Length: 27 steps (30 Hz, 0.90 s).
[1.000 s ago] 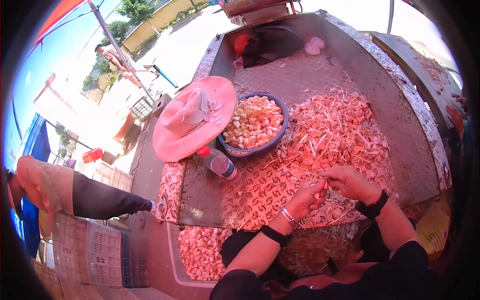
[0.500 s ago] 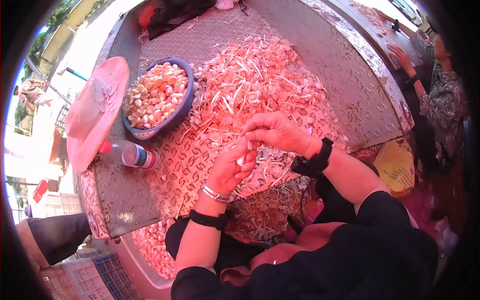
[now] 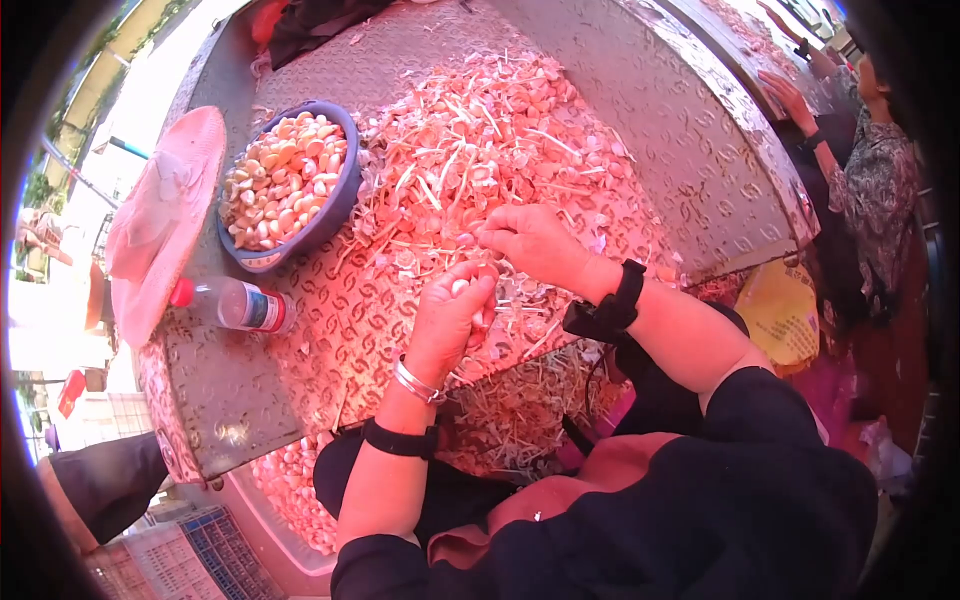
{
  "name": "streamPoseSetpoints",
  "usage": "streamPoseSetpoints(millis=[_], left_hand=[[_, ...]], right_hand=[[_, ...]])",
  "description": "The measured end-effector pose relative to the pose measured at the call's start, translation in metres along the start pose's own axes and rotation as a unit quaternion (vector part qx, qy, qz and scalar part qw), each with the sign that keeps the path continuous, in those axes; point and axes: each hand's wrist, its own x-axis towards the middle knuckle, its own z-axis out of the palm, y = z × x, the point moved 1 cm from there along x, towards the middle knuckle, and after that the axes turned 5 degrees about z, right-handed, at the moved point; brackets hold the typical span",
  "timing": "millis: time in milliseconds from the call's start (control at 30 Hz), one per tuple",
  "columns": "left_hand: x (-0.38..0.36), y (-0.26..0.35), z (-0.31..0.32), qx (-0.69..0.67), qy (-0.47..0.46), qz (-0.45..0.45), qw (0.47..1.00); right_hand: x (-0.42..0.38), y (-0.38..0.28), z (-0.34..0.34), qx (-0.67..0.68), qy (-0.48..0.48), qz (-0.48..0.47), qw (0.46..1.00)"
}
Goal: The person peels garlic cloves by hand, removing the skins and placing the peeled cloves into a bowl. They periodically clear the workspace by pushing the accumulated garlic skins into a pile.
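My left hand (image 3: 452, 308) is curled closed around pale garlic cloves (image 3: 460, 287), one of them showing between thumb and fingers. Just above and to its right, my right hand (image 3: 540, 245) has thumb and fingertips pinched together; whatever lies between them is too small to make out. Both hands are over the near side of a heap of garlic skins and stalks (image 3: 470, 165). To the left of the heap, a blue basin (image 3: 347, 200) holds many peeled garlic cloves (image 3: 285, 185).
A pink sun hat (image 3: 165, 220) and a plastic bottle lying on its side (image 3: 245, 305) are at the left edge of the metal tray (image 3: 270, 390). Below stands a tub of cloves (image 3: 295, 490). Another person's hand (image 3: 788, 100) is at upper right.
My hands were together at the fingertips and are now slightly apart, the right one lifted off the left. The whole scene has shifted a little left and up in view.
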Motion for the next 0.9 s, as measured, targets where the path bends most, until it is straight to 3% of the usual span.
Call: streamPoseSetpoints(millis=[67, 133, 167, 233, 267, 300, 333, 367, 400, 467, 500, 567, 600, 667, 700, 733, 800, 833, 867, 900], left_hand=[[0.000, 0.002, 0.004, 0.005, 0.008, 0.001, 1.000], [-0.001, 0.003, 0.004, 0.009, 0.017, 0.001, 1.000], [-0.001, 0.003, 0.002, -0.028, 0.006, 0.006, 1.000], [0.000, 0.003, -0.001, -0.067, -0.006, 0.009, 0.998], [0.002, 0.005, -0.004, -0.115, -0.018, -0.002, 0.993], [0.004, 0.004, -0.006, -0.162, -0.030, -0.013, 0.986], [0.004, 0.003, -0.006, -0.163, -0.030, -0.013, 0.986], [0.005, 0.002, -0.005, -0.203, -0.027, -0.024, 0.979], [0.006, 0.000, -0.005, -0.242, -0.023, -0.034, 0.969], [0.012, -0.013, -0.010, -0.243, -0.002, -0.057, 0.968], [0.013, -0.016, -0.010, -0.242, 0.018, -0.080, 0.967], [0.013, -0.020, -0.006, -0.250, 0.026, -0.084, 0.964], [0.012, -0.021, -0.003, -0.258, 0.033, -0.089, 0.962], [0.010, -0.022, -0.002, -0.265, 0.033, -0.091, 0.959], [0.010, -0.022, -0.003, -0.283, 0.031, -0.086, 0.955], [0.009, -0.022, -0.004, -0.302, 0.029, -0.082, 0.949], [0.006, -0.016, -0.005, -0.320, 0.014, -0.084, 0.944], [0.003, -0.010, -0.008, -0.349, -0.012, -0.067, 0.935], [-0.001, -0.003, -0.011, -0.377, -0.037, -0.049, 0.924], [-0.011, 0.008, -0.014, -0.403, -0.041, -0.028, 0.914]], right_hand=[[0.009, 0.013, -0.011, 0.000, -0.021, 0.027, 0.999], [0.011, 0.015, -0.019, -0.274, -0.137, 0.016, 0.952], [0.011, 0.014, -0.018, -0.274, -0.138, 0.016, 0.952], [0.010, 0.013, -0.018, -0.019, -0.128, 0.145, 0.981], [0.010, 0.014, -0.018, -0.020, -0.128, 0.146, 0.981], [0.010, 0.016, -0.018, 0.235, -0.157, 0.183, 0.942], [0.011, 0.018, -0.018, 0.473, -0.176, 0.208, 0.838], [0.015, 0.023, -0.020, 0.530, -0.213, 0.218, 0.791], [0.015, 0.020, -0.020, 0.529, -0.213, 0.219, 0.791], [0.011, 0.011, -0.019, 0.614, -0.255, 0.202, 0.719], [0.010, 0.009, -0.016, 0.614, -0.256, 0.202, 0.719], [0.007, 0.004, -0.008, 0.534, -0.234, 0.131, 0.801], [0.003, -0.001, -0.006, 0.535, -0.234, 0.132, 0.801], [-0.009, -0.019, -0.004, 0.373, -0.288, 0.119, 0.874], [-0.014, -0.027, -0.002, 0.322, -0.269, 0.104, 0.902], [-0.013, -0.027, -0.002, 0.322, -0.271, 0.106, 0.901], [-0.005, -0.025, -0.008, 0.245, -0.206, 0.009, 0.947], [0.004, -0.015, -0.018, 0.165, -0.148, 0.009, 0.975], [0.013, 0.001, -0.028, 0.166, -0.148, 0.011, 0.975], [0.021, 0.020, -0.038, -0.015, -0.142, 0.019, 0.990]])
